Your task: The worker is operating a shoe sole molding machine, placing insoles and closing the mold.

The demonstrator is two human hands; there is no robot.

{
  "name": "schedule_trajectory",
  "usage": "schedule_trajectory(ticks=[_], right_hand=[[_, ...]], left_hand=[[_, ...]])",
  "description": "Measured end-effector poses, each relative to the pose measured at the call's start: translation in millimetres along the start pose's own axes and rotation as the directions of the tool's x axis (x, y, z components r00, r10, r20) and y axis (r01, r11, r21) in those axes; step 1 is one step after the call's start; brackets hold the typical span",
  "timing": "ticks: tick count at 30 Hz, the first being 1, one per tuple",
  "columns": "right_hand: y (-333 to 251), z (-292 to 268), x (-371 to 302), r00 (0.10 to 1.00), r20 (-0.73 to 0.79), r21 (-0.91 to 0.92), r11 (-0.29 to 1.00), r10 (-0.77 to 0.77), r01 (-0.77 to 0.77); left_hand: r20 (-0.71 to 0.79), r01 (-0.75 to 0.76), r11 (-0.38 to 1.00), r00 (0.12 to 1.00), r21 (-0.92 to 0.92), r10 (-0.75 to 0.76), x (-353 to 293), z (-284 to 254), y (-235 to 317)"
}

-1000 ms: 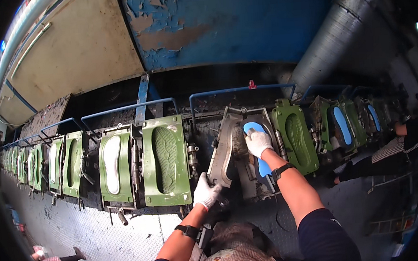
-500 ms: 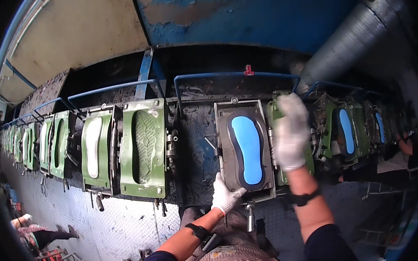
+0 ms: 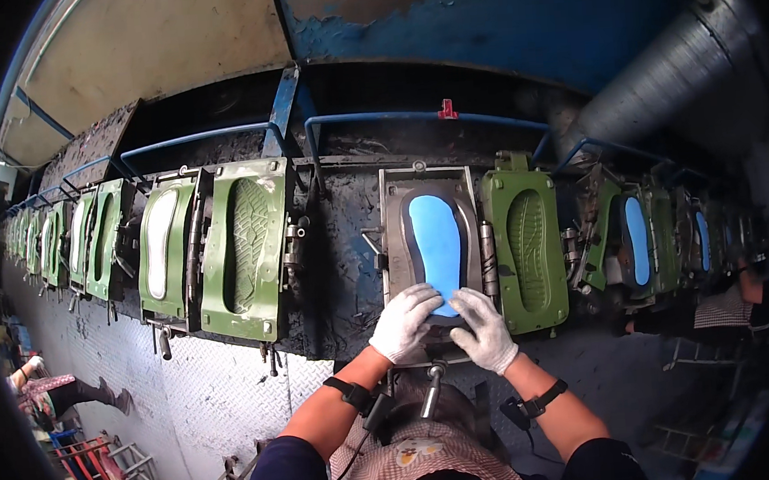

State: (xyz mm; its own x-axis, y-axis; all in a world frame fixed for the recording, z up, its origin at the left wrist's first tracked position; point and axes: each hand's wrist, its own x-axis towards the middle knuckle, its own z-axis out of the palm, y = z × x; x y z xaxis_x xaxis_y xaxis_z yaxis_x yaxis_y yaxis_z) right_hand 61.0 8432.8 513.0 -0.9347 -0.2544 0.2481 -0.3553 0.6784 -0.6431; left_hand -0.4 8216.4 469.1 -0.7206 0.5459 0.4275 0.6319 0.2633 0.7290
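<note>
A shoe sole with a bright blue upper face (image 3: 436, 236) and a dark grey rim lies in the dark mould plate (image 3: 391, 206) straight before me. My left hand (image 3: 405, 322), in a white glove, bends its fingers over the left side of the sole's near end. Across from it my right hand (image 3: 483, 329), also gloved, closes its fingers on the right side of that end. Their fingertips hide much of the near tip. Hinged at the right, a green mould half (image 3: 530, 252) stands open with a patterned, sole-shaped hollow.
Left are open green moulds, one with a white form (image 3: 164, 246). Further right, another blue-faced sole (image 3: 637, 240) sits in a mould. A handle (image 3: 432, 393) juts toward me. Blue rails (image 3: 403, 116) run behind; a metal duct (image 3: 659, 82) slants at upper right. People are at both sides.
My right hand has come down from the green mould half to the sole's near end. My left hand has moved from the plate's near left corner onto the sole. The view has shifted slightly.
</note>
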Motion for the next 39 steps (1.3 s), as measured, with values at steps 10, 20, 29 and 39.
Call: schedule_trajectory(ticks=[10, 20, 29, 39], right_hand=[[5, -10, -13, 0.983, 0.180, -0.056, 0.998, 0.027, -0.017], [32, 36, 155, 0.994, -0.112, -0.468, 0.883, -0.008, -0.046], [30, 53, 190, 0.996, -0.072, -0.555, 0.828, 0.052, -0.083], [48, 52, 190, 0.991, -0.106, -0.580, 0.804, 0.087, -0.133]], left_hand=[[0.055, -0.055, 0.997, 0.997, 0.057, 0.052, 2, 3, 11], [0.115, -0.123, 0.983, 0.987, 0.134, 0.108, 6, 13, 7], [0.152, -0.134, 0.984, 0.982, 0.118, 0.115, -12, 15, -7], [0.237, -0.235, 0.963, 0.951, 0.134, 0.199, 14, -3, -8]])
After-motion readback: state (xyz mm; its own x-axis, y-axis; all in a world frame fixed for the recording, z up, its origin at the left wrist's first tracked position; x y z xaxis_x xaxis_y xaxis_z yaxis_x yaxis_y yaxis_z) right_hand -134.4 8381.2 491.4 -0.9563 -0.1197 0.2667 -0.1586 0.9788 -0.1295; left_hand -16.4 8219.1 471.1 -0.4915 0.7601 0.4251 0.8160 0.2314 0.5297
